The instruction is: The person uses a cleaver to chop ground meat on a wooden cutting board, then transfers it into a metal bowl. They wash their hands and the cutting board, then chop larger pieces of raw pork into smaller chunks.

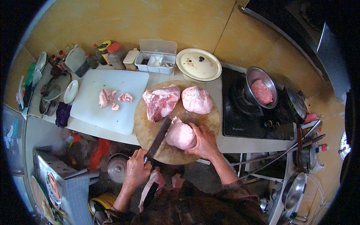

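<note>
My left hand (pixel 137 167) grips the handle of a dark-bladed kitchen knife (pixel 159 137), whose blade points away from me along the left side of a pale, rounded piece of raw meat (pixel 181 135). Cupped around the right side of that piece, my right hand (pixel 204 142) holds it on the round wooden chopping board (pixel 143 129). Behind it on the same board lie a red and white chunk of raw meat (pixel 162 101) and a pale rounded one (pixel 197 100). I cannot tell whether the blade touches the meat.
Small meat pieces (pixel 105 98) lie on a white cutting board (pixel 92 112) at left. A seasoning box (pixel 156 60), jars (pixel 115 56) and a lidded enamel pot (pixel 199 63) line the wall. On the gas stove (pixel 239 123) stands a metal bowl (pixel 268 102) with ground meat (pixel 261 91).
</note>
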